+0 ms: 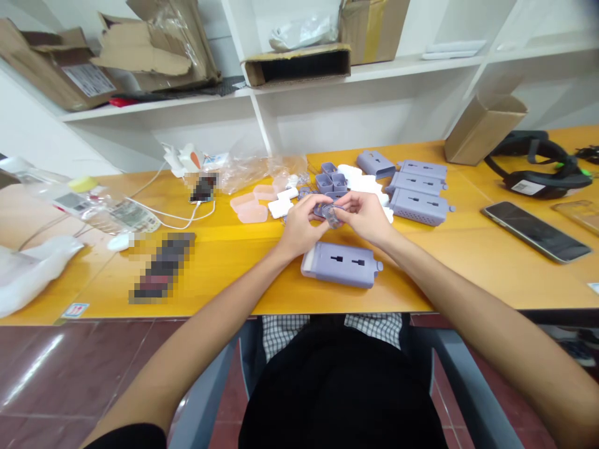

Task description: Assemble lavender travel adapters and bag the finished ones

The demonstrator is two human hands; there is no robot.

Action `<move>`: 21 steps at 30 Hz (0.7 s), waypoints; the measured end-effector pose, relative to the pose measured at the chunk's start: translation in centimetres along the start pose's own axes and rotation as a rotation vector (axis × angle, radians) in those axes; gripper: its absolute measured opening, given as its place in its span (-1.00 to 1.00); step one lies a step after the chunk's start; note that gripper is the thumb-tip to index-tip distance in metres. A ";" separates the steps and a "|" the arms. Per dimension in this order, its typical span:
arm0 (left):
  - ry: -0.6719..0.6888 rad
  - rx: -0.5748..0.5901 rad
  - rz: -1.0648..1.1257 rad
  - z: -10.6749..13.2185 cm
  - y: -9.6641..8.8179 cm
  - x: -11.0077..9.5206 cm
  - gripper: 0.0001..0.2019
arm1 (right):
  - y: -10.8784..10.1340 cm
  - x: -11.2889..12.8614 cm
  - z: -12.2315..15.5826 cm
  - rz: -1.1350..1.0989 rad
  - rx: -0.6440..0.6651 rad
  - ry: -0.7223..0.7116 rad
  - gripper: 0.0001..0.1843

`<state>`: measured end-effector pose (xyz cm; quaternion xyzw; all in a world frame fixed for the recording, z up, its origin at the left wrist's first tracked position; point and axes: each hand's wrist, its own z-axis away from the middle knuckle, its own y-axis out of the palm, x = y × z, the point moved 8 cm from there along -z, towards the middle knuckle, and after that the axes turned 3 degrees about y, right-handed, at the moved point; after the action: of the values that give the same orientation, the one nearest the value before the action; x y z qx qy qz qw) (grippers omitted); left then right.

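Between the fingertips of my left hand (302,226) and my right hand (365,215) is a small clear round plastic piece (332,216), with ring-like edges. Both hands are closed on it, just above the table. Right below them lies a lavender plastic case (344,267) with two dark slots, a tab at its right end and a whitish left end. Beyond my fingers stand small lavender cups (331,183), and white plastic parts (362,182) lie beside them. Translucent pink trays (251,207) rest to the left of my left hand.
Several more lavender cases (418,206) lie to the right. Farther right are a phone (538,231), a black headset (538,168) and a cardboard box (485,125). Clear plastic bags (248,173), cables and a bottle (79,199) occupy the left. White shelves (388,70) rise behind the table.
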<state>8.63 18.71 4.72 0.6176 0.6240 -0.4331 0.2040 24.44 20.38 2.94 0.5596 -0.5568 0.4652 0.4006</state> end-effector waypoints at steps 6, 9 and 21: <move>-0.025 -0.003 -0.061 -0.3 -0.7 0.3 -0.71 | 0.3 -0.5 -0.1 -0.086 0.079 0.097 -0.46; -0.058 0.029 0.009 -0.3 -0.5 0.5 -0.69 | 0.2 -0.5 0.0 -0.133 0.115 0.125 -0.46; -0.180 0.068 0.285 -0.9 -0.2 1.4 -0.55 | -0.5 0.8 0.2 -0.210 0.129 0.120 -0.57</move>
<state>8.48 20.30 4.12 0.6649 0.4945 -0.4742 0.2974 24.86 20.01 3.68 0.6108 -0.4390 0.4880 0.4428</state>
